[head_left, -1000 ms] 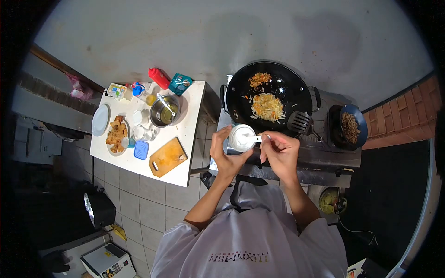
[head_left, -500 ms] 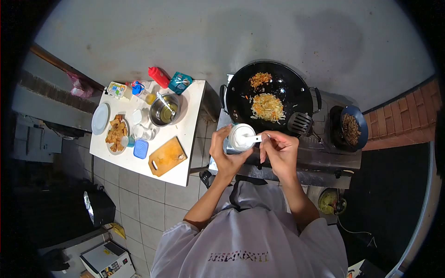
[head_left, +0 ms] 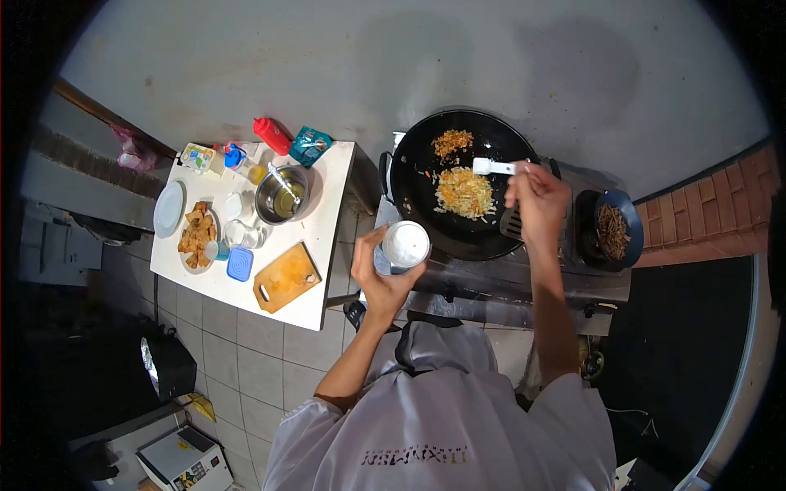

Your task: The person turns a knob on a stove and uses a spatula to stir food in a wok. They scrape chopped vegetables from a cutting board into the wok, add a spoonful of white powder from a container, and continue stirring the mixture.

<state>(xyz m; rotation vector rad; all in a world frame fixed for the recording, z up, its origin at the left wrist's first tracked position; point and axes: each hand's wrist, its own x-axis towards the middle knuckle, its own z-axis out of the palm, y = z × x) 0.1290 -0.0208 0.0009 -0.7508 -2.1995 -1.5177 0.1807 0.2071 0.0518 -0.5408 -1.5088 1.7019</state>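
Wrapped round a jar of white powder (head_left: pixel 407 244), my left hand (head_left: pixel 381 274) is in front of the stove, near the wok's front rim. My right hand (head_left: pixel 539 200) pinches the handle of a white measuring spoon (head_left: pixel 491 167), held over the right half of the black wok (head_left: pixel 417 217). Below and left of the spoon, shredded vegetables (head_left: pixel 463 193) lie in the wok. A smaller heap of orange-brown bits (head_left: pixel 452 145) sits farther back in it. A slotted spatula (head_left: pixel 511 222) rests at the wok's right side, partly hidden by my right hand.
A dark pan (head_left: pixel 621 233) of brown strips stands on the stove's right. On the white table (head_left: pixel 237 290) at left are a cutting board (head_left: pixel 288 278), a steel pot (head_left: pixel 270 204), a plate of fried pieces (head_left: pixel 196 237), a blue lid (head_left: pixel 240 264) and a red bottle (head_left: pixel 271 135).
The measuring spoon has moved from the jar's mouth up and right, over the wok, in my right hand. My left hand and the jar have shifted slightly left.
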